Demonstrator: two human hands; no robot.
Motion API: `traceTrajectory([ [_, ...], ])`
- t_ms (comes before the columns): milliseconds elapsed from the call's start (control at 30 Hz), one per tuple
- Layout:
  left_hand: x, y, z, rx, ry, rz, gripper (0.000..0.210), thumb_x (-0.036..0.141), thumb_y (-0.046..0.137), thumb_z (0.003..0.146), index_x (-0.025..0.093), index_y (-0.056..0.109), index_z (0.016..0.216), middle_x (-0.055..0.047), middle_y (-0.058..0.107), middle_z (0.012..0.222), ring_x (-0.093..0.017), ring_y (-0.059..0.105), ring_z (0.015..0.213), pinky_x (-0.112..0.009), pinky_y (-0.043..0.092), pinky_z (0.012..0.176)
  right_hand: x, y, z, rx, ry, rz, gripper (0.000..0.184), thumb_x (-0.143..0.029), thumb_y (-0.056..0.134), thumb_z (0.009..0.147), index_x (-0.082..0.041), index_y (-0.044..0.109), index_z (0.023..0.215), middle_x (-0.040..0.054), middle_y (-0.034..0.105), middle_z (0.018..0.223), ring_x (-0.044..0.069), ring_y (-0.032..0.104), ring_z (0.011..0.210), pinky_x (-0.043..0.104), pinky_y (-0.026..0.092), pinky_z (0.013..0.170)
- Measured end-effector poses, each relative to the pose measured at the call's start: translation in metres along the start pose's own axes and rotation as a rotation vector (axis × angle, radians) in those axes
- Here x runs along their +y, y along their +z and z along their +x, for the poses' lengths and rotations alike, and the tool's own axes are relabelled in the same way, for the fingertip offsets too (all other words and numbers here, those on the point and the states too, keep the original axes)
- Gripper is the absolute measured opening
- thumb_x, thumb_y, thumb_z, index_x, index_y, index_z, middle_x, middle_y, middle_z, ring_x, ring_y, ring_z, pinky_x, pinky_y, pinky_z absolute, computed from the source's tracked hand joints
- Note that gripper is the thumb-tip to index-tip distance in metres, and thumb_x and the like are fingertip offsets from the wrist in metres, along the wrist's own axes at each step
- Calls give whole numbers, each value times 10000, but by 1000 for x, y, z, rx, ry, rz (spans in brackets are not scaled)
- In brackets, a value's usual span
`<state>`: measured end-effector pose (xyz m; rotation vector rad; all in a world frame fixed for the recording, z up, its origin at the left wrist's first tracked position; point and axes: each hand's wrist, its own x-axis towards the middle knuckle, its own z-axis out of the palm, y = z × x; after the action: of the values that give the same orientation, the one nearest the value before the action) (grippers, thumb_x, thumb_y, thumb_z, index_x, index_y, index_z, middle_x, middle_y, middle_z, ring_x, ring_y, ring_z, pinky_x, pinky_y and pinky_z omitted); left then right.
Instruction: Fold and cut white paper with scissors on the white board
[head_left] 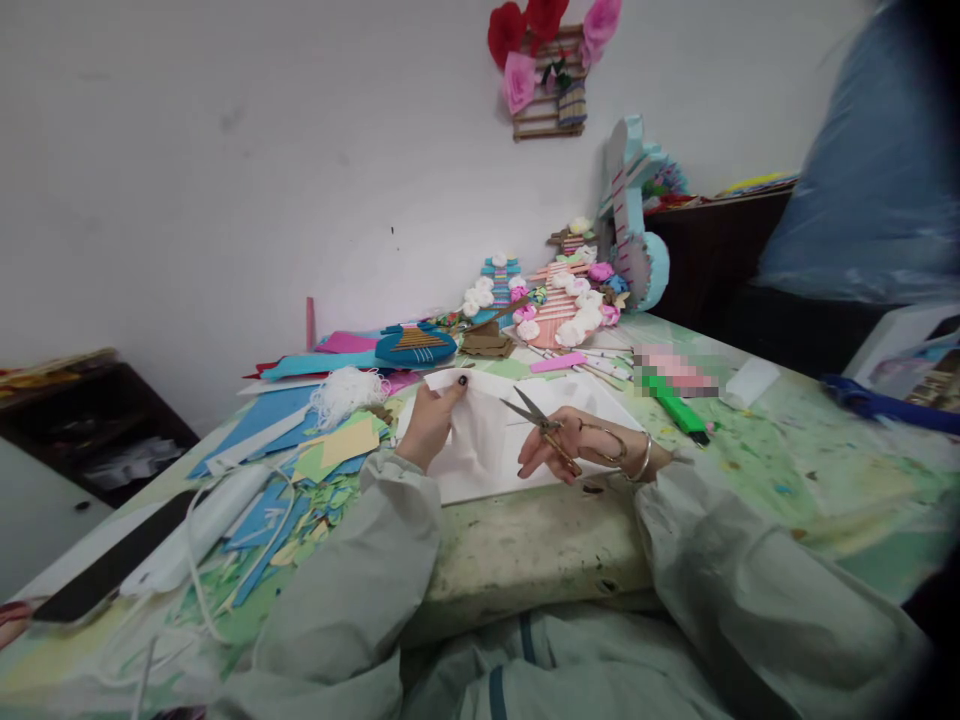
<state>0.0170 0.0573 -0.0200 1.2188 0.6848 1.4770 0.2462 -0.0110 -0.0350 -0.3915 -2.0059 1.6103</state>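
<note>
My left hand (433,420) pinches the upper left edge of a thin white sheet (480,440), thumb on top. The sheet hangs down in soft folds. In my right hand (561,445) is a pair of scissors (536,408) with gold-coloured handles, fingers through or around the loops. Its blades are parted and point up and left, toward the sheet; whether they touch it I cannot tell. Beneath both hands a larger flat white sheet (600,400) lies on the table near its front edge.
Left are paper scraps (322,510), white string (349,397), a phone (112,560) and a white power strip (195,530) with cable. Paper-craft guitars (562,305) stand at the back. A green cutter (675,408) lies right, near a blue-handled tool (885,400).
</note>
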Motion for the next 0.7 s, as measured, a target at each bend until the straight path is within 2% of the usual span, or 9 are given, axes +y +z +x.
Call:
traceTrajectory([
  [100, 0, 3, -1, 39, 70, 23, 357, 331, 783, 592, 128, 657, 858, -68, 692, 835, -168, 625, 732, -282, 484, 683, 4, 3, 4, -126, 24, 132, 888, -783, 262, 770, -14, 568, 1094, 296, 615, 1085, 134, 558, 529, 262, 432, 465],
  [167, 1, 4, -2, 37, 88, 24, 343, 331, 778, 600, 133, 659, 854, -62, 691, 820, -167, 623, 720, -280, 479, 670, 5, 5, 6, -129, 32, 135, 979, -826, 144, 728, -19, 563, 1090, 301, 605, 1101, 137, 569, 540, 261, 438, 470],
  [400, 5, 7, -5, -17, 45, -69, 326, 296, 792, 579, 146, 646, 829, -28, 676, 788, -145, 599, 704, -266, 460, 656, 0, 5, 8, -76, 54, 79, 1011, -846, 78, 693, -29, 557, 1049, 301, 602, 1105, 146, 575, 552, 281, 447, 510],
  [567, 7, 10, -9, -39, -34, -53, 356, 310, 799, 564, 137, 631, 827, -16, 657, 748, -135, 578, 673, -261, 440, 643, -4, 5, 9, -60, 37, 115, 1004, -853, 67, 677, -42, 539, 1032, 314, 586, 1123, 154, 577, 564, 291, 435, 527],
  [700, 11, 12, -14, -163, -82, -43, 344, 327, 784, 594, 149, 611, 833, 23, 594, 668, -99, 517, 590, -219, 388, 557, -2, 5, 8, -65, 16, 113, 996, -856, 101, 672, -36, 546, 1021, 309, 608, 1082, 157, 573, 566, 294, 434, 529],
])
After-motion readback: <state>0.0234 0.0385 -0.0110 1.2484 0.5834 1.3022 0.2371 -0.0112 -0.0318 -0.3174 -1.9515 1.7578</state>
